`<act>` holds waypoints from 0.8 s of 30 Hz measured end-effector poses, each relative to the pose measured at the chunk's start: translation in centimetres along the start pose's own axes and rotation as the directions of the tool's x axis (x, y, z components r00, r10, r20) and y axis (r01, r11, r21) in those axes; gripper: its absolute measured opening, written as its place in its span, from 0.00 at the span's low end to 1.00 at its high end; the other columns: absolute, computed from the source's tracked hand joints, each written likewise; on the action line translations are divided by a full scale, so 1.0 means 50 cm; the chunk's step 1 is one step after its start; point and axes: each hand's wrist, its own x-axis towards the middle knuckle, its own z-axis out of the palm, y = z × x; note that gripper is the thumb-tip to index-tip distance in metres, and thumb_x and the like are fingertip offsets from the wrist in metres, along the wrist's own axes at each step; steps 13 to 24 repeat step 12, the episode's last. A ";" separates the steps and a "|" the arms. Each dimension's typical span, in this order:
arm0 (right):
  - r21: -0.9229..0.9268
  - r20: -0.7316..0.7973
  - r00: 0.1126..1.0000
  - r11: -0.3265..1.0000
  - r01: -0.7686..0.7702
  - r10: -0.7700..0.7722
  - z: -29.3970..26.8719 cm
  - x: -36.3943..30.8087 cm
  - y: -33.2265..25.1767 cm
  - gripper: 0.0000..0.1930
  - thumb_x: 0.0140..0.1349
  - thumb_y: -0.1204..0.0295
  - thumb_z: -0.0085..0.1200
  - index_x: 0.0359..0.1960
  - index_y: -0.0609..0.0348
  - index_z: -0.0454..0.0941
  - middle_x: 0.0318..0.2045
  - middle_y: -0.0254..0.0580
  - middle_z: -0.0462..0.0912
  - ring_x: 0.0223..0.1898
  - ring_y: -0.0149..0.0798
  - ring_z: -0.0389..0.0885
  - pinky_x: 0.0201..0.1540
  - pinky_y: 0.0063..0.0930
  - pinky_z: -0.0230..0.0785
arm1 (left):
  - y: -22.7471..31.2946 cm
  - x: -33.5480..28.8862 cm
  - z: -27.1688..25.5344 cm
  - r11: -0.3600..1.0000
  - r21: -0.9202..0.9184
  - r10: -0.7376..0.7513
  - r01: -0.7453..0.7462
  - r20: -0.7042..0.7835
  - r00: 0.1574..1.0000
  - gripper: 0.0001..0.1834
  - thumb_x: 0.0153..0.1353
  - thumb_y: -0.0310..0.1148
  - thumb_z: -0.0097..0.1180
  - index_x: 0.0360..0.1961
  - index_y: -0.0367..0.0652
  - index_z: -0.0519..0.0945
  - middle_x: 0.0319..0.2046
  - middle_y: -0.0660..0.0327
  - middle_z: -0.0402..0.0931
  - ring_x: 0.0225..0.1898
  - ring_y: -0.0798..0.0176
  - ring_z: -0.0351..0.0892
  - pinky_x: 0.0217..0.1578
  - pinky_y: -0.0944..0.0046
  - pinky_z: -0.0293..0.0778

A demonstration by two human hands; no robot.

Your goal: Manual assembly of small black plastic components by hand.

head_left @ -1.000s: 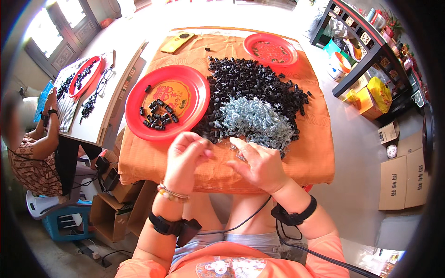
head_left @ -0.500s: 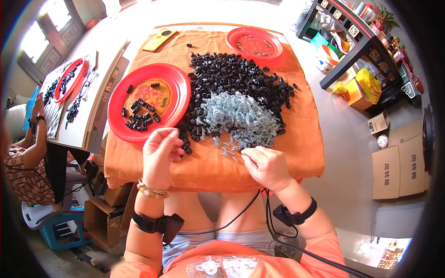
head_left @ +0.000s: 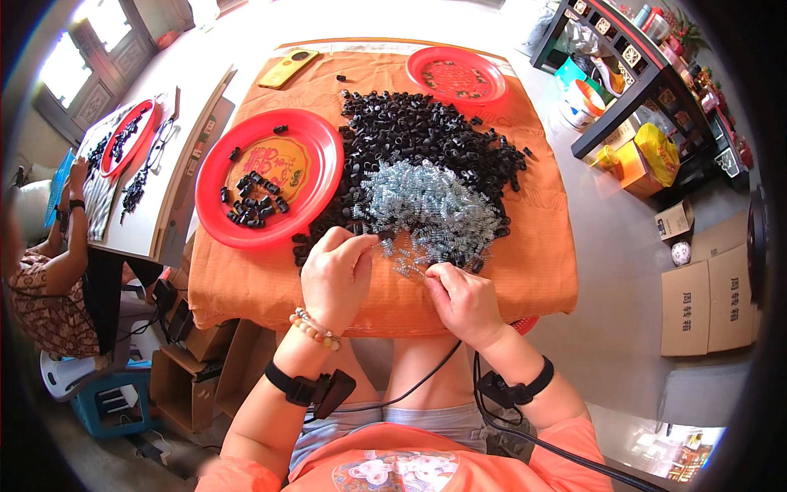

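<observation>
My left hand [head_left: 336, 277] is closed in a pinch on a small black plastic piece [head_left: 384, 235], at the near left edge of the spring pile. To its right, my right hand [head_left: 466, 302] pinches a thin metal spring [head_left: 419, 272] whose end shows at the fingertips. Before both hands lies a heap of small silvery coil springs [head_left: 426, 201]. Behind and around it spreads a larger heap of small black plastic pieces [head_left: 402, 127]. A red plate [head_left: 215, 209], left of the heaps, holds several similar black pieces [head_left: 256, 197].
An orange cloth [head_left: 533, 279] covers the table. At its far side lie a yellow phone [head_left: 288, 69] and a second red plate [head_left: 443, 70]. A co-worker's hand [head_left: 78, 176] is at another table on the left. Cardboard boxes [head_left: 709, 299] stand on the right.
My left hand has moved right, from beside the red plate to the spring pile, and now has a black piece at its fingertips. My right hand has stayed nearly in place.
</observation>
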 end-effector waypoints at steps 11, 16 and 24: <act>0.007 -0.034 0.999 1.000 0.012 -0.012 0.004 0.001 -0.003 0.05 0.62 0.70 0.57 0.33 0.53 0.74 0.24 0.39 0.80 0.26 0.44 0.82 0.27 0.36 0.73 | -0.024 0.020 0.009 0.935 0.350 0.086 -0.063 -0.050 0.995 0.08 0.52 0.27 0.62 0.35 0.49 0.85 0.32 0.60 0.74 0.38 0.53 0.77 0.37 0.57 0.75; -0.004 -0.057 0.998 1.000 0.012 -0.012 0.009 -0.003 0.000 0.05 0.61 0.70 0.58 0.33 0.53 0.74 0.24 0.38 0.80 0.26 0.44 0.82 0.27 0.36 0.73 | -0.024 0.020 0.010 0.935 0.343 0.104 -0.093 -0.014 0.994 0.10 0.51 0.27 0.63 0.36 0.49 0.85 0.33 0.61 0.75 0.38 0.52 0.77 0.38 0.58 0.75; -0.004 -0.057 0.998 1.000 0.012 -0.012 0.009 -0.003 0.000 0.05 0.61 0.70 0.58 0.33 0.53 0.74 0.24 0.38 0.80 0.26 0.44 0.82 0.27 0.36 0.73 | -0.024 0.020 0.010 0.935 0.343 0.104 -0.093 -0.014 0.994 0.10 0.51 0.27 0.63 0.36 0.49 0.85 0.33 0.61 0.75 0.38 0.52 0.77 0.38 0.58 0.75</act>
